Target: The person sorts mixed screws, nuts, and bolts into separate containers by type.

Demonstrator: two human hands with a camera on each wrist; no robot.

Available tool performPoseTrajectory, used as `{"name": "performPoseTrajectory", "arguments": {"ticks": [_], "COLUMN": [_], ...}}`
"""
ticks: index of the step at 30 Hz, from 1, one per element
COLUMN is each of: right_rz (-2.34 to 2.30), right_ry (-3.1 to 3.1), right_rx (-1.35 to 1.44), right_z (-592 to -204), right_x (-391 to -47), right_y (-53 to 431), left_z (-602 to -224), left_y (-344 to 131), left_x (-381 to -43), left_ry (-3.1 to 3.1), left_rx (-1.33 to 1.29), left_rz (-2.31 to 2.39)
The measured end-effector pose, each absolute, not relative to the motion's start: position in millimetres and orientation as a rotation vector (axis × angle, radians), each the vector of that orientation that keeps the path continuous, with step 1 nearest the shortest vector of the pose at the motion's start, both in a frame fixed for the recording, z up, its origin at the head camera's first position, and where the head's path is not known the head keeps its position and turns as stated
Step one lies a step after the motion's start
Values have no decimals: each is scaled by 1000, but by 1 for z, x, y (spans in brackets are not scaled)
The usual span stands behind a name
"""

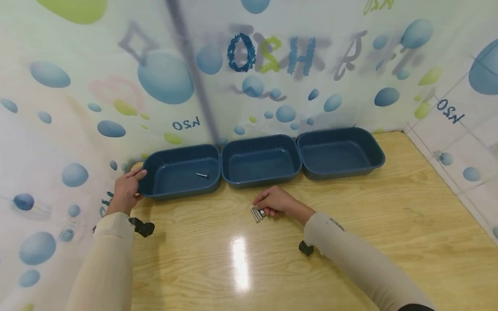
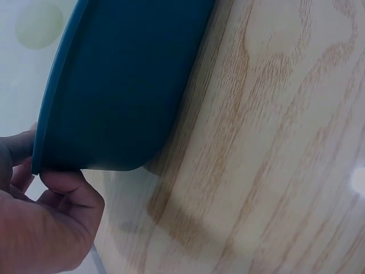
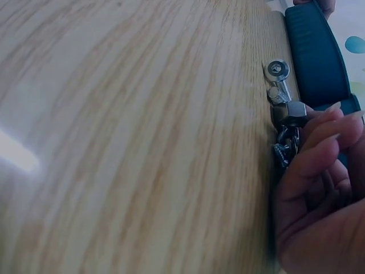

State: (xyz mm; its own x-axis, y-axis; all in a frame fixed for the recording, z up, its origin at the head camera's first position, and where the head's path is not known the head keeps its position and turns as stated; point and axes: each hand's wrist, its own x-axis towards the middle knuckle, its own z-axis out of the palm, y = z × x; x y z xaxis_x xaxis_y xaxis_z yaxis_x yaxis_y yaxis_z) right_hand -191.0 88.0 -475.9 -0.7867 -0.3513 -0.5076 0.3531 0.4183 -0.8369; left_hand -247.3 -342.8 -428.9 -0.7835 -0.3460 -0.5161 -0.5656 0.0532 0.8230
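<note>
My left hand (image 1: 126, 190) grips the outer rim of the left dark blue bin (image 1: 180, 192), thumb and fingers on either side of the rim in the left wrist view. One bolt (image 1: 202, 175) lies inside this bin. On the table, my right hand (image 1: 279, 201) is at a small group of metal bolts (image 1: 254, 215), its fingers bent. The right wrist view shows a hex nut (image 3: 292, 114) beside the fingertips, a round-headed bolt (image 3: 277, 70) beyond it, and darker hardware (image 3: 285, 147) close to the fingers. Whether the fingers pinch any piece is hidden.
Two more blue bins, the middle one (image 1: 260, 180) and the right one (image 1: 342, 172), continue the row along the back wall. Pale wood tabletop (image 1: 202, 259) extends in front. A patterned sheet (image 1: 249, 112) hangs behind and at the sides.
</note>
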Motion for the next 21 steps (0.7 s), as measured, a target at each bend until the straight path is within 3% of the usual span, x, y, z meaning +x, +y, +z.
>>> {"name": "performPoseTrajectory", "arguments": {"ticks": [21], "right_rz": [-1471], "right_ry": [2010], "right_rx": [-102], "right_z": [-477], "right_x": [-198], "right_y": [89], "left_z": [-431], "left_y": [-344], "left_x": [-250], "left_ry": [2133], "left_rx": [-926], "left_rz": [1823]}}
